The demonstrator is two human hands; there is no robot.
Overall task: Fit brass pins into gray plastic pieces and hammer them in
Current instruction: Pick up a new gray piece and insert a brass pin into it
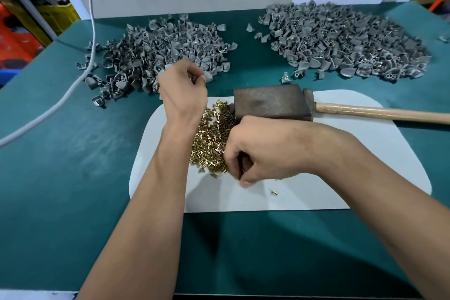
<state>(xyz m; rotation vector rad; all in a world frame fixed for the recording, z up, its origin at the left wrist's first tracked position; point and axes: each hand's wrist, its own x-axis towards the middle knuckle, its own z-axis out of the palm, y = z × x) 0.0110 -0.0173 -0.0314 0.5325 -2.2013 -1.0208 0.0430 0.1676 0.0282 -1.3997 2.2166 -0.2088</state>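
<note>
Two bare forearms reach over the teal mat's near edge. Her right hand [253, 156] curls into the loose heap of brass pins [211, 136] mid-way along the white rounded board [365, 178]; whether it pinches one is hidden. Left hand [181, 87] grips a gray plastic piece [168, 67] at the left pile's [155, 53] near edge (blurred). Pins could scatter; one stray [275, 193] lies apart already. Wooden-handled block mallet [272, 102] lies untouched.
</note>
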